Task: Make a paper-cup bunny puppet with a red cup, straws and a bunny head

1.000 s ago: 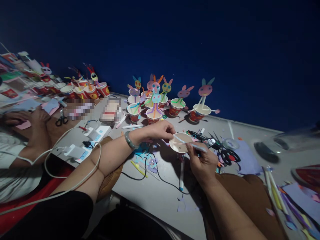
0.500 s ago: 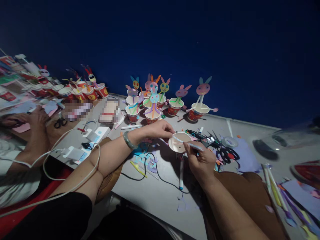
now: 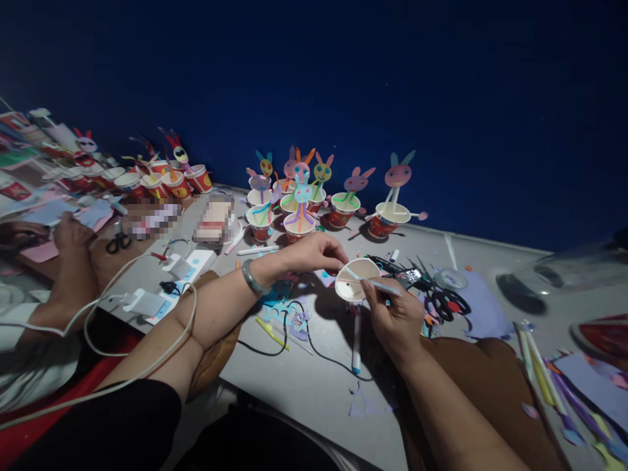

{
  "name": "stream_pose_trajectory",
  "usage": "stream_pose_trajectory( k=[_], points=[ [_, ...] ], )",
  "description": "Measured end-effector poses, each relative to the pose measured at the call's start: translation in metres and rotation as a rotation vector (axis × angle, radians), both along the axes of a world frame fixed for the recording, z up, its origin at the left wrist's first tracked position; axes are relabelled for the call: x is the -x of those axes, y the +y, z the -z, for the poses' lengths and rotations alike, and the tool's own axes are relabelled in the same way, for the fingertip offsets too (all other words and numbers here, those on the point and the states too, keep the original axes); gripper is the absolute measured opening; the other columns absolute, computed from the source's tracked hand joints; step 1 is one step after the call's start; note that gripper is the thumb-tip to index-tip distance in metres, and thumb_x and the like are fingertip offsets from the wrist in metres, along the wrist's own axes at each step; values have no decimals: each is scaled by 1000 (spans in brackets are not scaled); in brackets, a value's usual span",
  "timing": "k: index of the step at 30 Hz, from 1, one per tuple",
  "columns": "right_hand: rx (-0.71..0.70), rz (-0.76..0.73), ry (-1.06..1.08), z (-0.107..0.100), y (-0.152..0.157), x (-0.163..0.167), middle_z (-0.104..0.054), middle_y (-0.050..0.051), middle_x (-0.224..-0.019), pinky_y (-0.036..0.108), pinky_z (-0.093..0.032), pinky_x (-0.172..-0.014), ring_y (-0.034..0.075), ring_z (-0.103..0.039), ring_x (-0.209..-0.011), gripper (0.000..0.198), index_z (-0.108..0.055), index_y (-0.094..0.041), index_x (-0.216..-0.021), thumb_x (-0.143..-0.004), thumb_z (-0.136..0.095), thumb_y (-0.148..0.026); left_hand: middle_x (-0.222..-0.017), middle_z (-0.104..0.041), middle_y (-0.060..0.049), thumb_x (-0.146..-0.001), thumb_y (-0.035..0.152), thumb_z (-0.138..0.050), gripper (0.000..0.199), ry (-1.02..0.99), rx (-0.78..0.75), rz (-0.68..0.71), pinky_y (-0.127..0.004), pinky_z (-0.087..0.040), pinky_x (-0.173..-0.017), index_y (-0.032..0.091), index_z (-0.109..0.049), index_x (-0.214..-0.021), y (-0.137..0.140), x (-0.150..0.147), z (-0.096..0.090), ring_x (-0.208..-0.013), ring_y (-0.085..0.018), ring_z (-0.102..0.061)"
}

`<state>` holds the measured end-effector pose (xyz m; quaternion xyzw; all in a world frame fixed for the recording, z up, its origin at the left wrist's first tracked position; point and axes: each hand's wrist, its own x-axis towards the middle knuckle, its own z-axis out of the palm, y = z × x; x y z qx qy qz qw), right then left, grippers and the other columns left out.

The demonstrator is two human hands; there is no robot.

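Note:
A white-lined paper cup [image 3: 354,263] is tilted towards me above the table. My left hand [image 3: 321,254], with a jade-coloured bangle at its wrist, has its thumb and fingers closed at the cup's left rim. My right hand [image 3: 397,320] grips a slim pale blue stick [image 3: 385,286] at the cup's right side. A pale strip crosses the cup's mouth; whether it belongs to that stick, I cannot tell. Below the cup lies a white marker [image 3: 356,347] with a blue end.
Behind stand several red cups with paper rabbit figures [image 3: 398,175]. Black-handled scissors [image 3: 449,304] and purple paper [image 3: 483,304] lie right. A power strip [image 3: 184,278] with cables is at left, near a co-worker's hand [image 3: 73,232]. A black cable [image 3: 328,358] crosses the table.
The cup has shifted slightly right and tipped further, so its mouth looks more slanted. My left hand has moved a little right with it. My right hand has stayed nearly in place.

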<state>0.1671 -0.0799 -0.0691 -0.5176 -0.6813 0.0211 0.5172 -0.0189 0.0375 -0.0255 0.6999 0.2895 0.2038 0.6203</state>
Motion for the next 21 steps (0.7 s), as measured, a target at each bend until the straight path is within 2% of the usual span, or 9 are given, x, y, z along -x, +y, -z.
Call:
stream_pose_trajectory(
  k=[5, 10, 13, 16, 21],
  points=[
    [23, 5, -33, 1, 2, -6, -72, 2, -72, 26, -49, -57, 15, -65, -58, 20, -68, -20, -86, -95, -61, -36, -71, -66, 0, -79, 18, -72, 10, 60, -30, 46, -19, -49, -61, 10, -68, -84, 5, 2, 3, -64, -6, -61],
    [98, -52, -96, 0, 7, -12, -70, 2, -68, 25, -49, -55, 15, -64, -55, 26, -66, -22, -83, -94, -60, -45, -83, -67, -1, -78, 16, -70, 9, 72, -45, 62, -21, -49, -74, 12, -66, -84, 12, 5, 5, -78, -8, -61],
    [134, -74, -121, -1, 7, -11, -67, -1, -64, 23, -45, -51, 13, -59, -50, 21, -64, -22, -83, -94, -60, -40, -87, -67, -1, -76, 17, -72, 10, 49, 55, 95, -21, -49, -78, 13, -65, -83, 15, 5, 10, -83, -9, -61],
    [161, -87, -143, -2, 5, -10, -65, -1, -62, 22, -44, -50, 12, -58, -49, 17, -61, -22, -82, -93, -60, -36, -84, -65, 0, -76, 19, -72, 11, 66, 208, 127, -20, -47, -70, 13, -66, -83, 17, 4, 15, -76, -7, -60],
    [168, -79, -146, -4, 3, -10, -64, -2, -60, 23, -43, -50, 13, -58, -49, 15, -58, -23, -82, -92, -59, -34, -76, -63, 2, -75, 18, -71, 10, 77, 364, 86, -17, -41, -58, 14, -66, -82, 16, -1, 21, -67, -5, -57]
  ],
)
